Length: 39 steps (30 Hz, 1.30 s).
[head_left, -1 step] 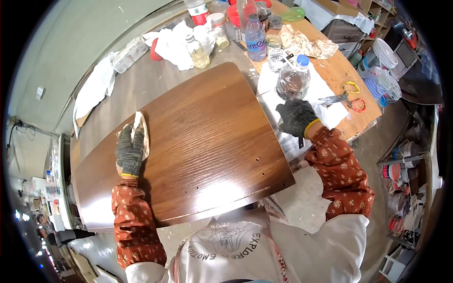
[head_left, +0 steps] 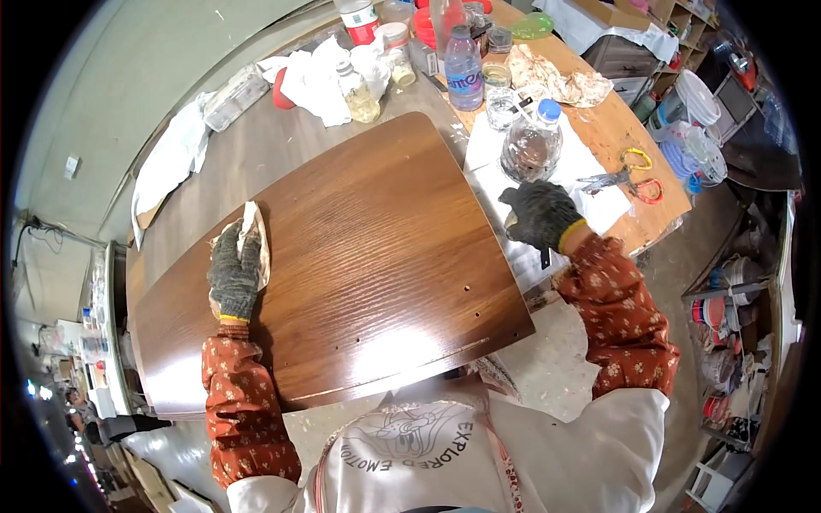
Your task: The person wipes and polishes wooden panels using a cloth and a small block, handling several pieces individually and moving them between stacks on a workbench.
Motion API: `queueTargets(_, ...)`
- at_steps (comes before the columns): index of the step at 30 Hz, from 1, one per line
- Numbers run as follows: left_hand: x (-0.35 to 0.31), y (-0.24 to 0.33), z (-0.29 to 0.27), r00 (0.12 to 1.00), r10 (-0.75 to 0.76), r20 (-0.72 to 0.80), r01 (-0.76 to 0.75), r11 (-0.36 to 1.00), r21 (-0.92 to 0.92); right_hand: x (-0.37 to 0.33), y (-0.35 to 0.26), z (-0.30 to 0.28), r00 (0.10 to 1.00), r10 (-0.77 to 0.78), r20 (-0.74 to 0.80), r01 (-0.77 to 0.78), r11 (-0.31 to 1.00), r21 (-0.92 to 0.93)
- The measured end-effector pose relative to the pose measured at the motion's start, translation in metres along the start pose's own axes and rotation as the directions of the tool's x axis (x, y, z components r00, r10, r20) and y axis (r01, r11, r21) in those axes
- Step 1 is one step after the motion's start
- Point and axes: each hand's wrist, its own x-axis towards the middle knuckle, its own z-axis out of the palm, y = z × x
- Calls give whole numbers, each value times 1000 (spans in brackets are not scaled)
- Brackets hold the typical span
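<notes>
A brown wood-grain panel [head_left: 368, 248] with a glossy surface and several small holes along its near edge lies flat before me. My left hand [head_left: 234, 272], in a dark grey knitted glove, presses a stained pale cloth [head_left: 262, 248] onto the panel's left part. A tip of the cloth sticks up between the fingers. My right hand [head_left: 542, 215], gloved alike, is closed over white paper [head_left: 505, 231] to the right of the panel. Whether it holds something is hidden. Just beyond it stands a clear plastic bottle [head_left: 532, 152] with a blue cap.
Scissors [head_left: 629, 175] with yellow and red handles lie at the right. Farther back are a purple-labelled bottle [head_left: 464, 73], glass jars [head_left: 499, 103], a crumpled stained cloth [head_left: 560, 79], white rags [head_left: 316, 81] and a jar of yellowish liquid [head_left: 357, 96]. Shelves with tubs [head_left: 723, 333] stand at the right.
My right hand and forearm have shifted very slightly to the right. The left hand, the cloth and the panel look the same.
</notes>
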Motion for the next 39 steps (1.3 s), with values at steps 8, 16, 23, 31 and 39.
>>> queueTargets(8,8,40,-14,995,-87,-44,82,991,-102,79,6,-41,828,14,-561,466,540,701)
queueTargets(16,9,33,-15,997,-71,-40,65,990,-126,158,11,-28,482,-238,-843,687,700,194)
queueTargets(23,9,44,-22,985,-172,-8,170,977,-128,160,21,-36,777,20,-630,516,554,654)
queueTargets(31,9,46,-18,988,-151,7,150,967,-206,186,7,-29,469,-505,-725,595,787,-163)
queueTargets(39,6,26,-10,996,-80,49,83,995,-56,15,-13,10,657,-196,-728,609,708,359)
